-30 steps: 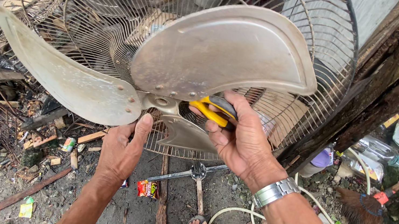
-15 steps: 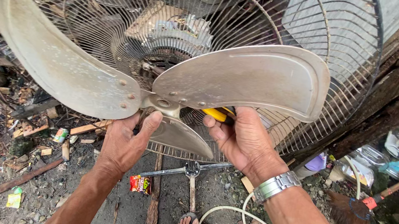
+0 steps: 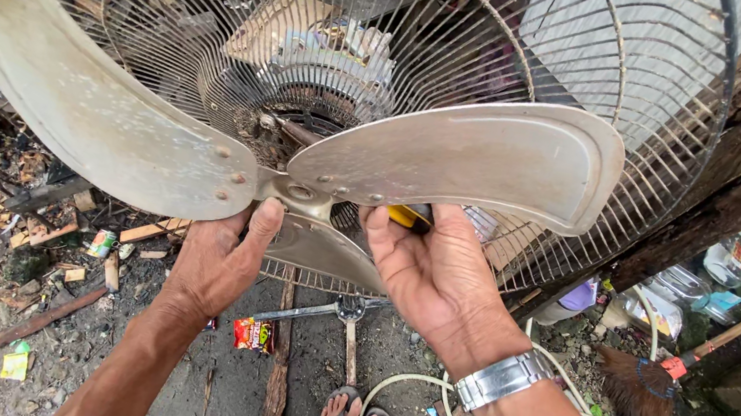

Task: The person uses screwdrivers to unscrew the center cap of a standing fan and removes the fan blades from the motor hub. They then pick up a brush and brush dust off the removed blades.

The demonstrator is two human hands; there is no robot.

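Fan blade assembly (image 3: 293, 186): 3 metal blades on one hub, held up in front of a wire fan guard (image 3: 540, 55). Left hand (image 3: 214, 262) grips the hub from below, thumb up on it. Right hand (image 3: 436, 270) closed around a yellow-handled tool (image 3: 410, 216), probably a screwdriver, mostly hidden behind the blade. One wristwatch (image 3: 503, 379). One broom (image 3: 654, 385) lies off right.
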